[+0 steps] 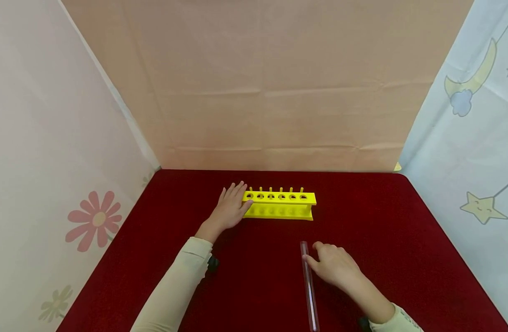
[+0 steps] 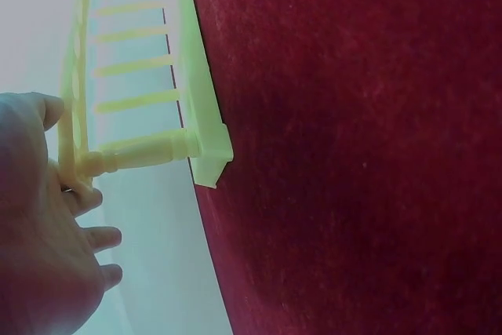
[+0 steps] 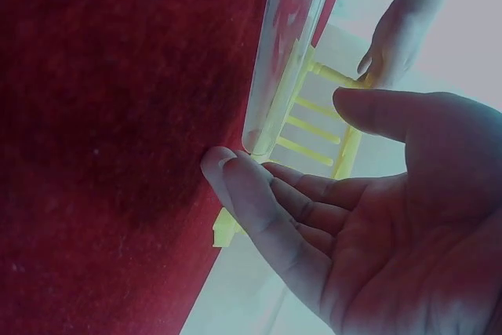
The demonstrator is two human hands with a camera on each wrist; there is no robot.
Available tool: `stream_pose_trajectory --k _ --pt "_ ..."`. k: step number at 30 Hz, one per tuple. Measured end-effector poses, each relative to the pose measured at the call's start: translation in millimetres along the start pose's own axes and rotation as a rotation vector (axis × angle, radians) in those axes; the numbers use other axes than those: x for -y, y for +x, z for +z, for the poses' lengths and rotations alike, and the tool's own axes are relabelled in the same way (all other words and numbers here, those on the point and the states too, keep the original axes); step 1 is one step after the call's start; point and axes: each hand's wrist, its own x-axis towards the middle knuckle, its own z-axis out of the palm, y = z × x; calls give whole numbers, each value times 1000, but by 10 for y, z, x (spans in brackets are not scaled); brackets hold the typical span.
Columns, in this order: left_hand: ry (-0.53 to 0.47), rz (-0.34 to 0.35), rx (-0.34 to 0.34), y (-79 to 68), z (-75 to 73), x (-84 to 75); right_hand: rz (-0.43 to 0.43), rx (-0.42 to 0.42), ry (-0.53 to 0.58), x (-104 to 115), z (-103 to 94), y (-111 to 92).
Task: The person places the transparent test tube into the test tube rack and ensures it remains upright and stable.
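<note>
Rolling away looks like the likeliest trouble for the clear test tube [image 1: 309,290], which lies lengthwise on the red tabletop [image 1: 254,276], a little right of its middle, running from near the front edge towards the rack; it is smooth and round, so a sideways brush from a fingertip could set it off. Lifting it by the far end alone might let the long remainder swing or slip. The yellow test tube rack [image 1: 277,201], standing near the middle of the tabletop's far edge, could turn or skid if pushed too hard, since it is braced only at its left end.

The right grip [image 1: 334,263] is released, palm turned inward, thumb reaching over the tube and fingers stretched out by its far end, with a gap between; whether the thumb touches the glass-like wall cannot be told. The left grip [image 1: 231,207] is not clenched either: its fingers lie fairly straight against the rack's left end, thumb at the front rim, forearm slanting in from the front edge
</note>
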Motion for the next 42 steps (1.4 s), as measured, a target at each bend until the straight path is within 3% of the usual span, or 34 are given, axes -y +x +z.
stream_pose_trajectory --k 9,18,32,42 --pt "0 14 -9 5 -6 -23 -18 3 9 56 54 -35" --pt "19 -19 -13 -2 10 -66 -25 6 -29 116 81 -39" --pt "50 -67 -26 1 36 -85 -7 36 -77 136 155 -5" --pt "63 -56 -12 -1 30 -101 26 39 -104 190 196 24"
